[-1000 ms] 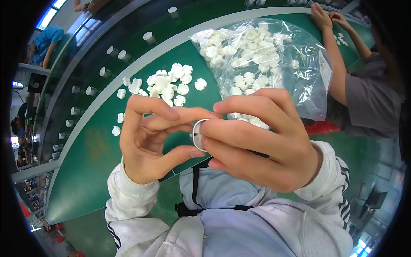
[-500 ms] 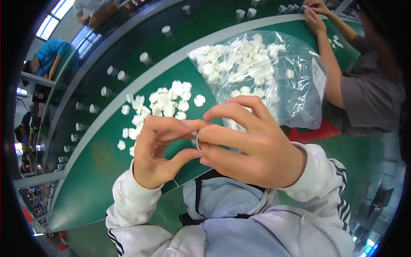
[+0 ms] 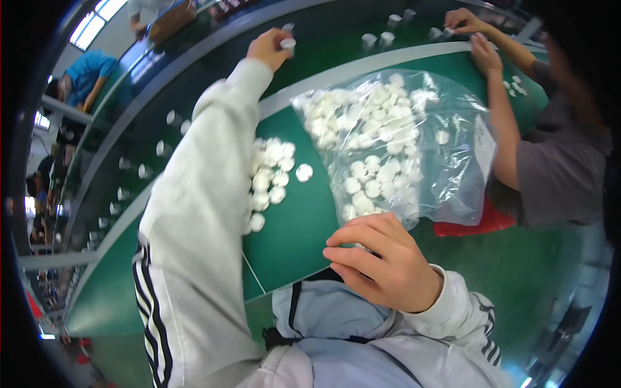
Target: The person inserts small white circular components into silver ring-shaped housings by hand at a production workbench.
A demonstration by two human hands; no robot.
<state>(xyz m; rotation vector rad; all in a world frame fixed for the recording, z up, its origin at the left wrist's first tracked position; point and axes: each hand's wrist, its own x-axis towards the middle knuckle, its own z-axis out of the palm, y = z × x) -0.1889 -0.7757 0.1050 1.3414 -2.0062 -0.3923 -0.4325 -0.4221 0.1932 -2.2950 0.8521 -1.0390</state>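
My left hand (image 3: 270,49) is stretched far forward over the dark conveyor belt, its fingers closed on a small white cylindrical cup (image 3: 288,44). A second pale cup stands just beyond that hand. My right hand (image 3: 388,262) hovers at the near edge of the green table, with fingers curled together; whatever they may hold is hidden. Just beyond it lies a clear plastic bag (image 3: 453,178) filled with white rounded, notched pieces (image 3: 381,123). Similar loose pieces (image 3: 275,158) form a pile beside my left sleeve, which covers part of it.
Several white cups (image 3: 369,42) stand along the conveyor belt (image 3: 330,42), behind its pale rail (image 3: 323,79). At the right, a co-worker's hands (image 3: 475,32) handle cups over the belt. Something red (image 3: 475,223) lies under the bag. Another person in blue (image 3: 84,74) leans in at far left.
My hands were together at a small rimmed thing; they have separated. The left has reached forward over the belt with a cup, and the right has dropped nearer to me.
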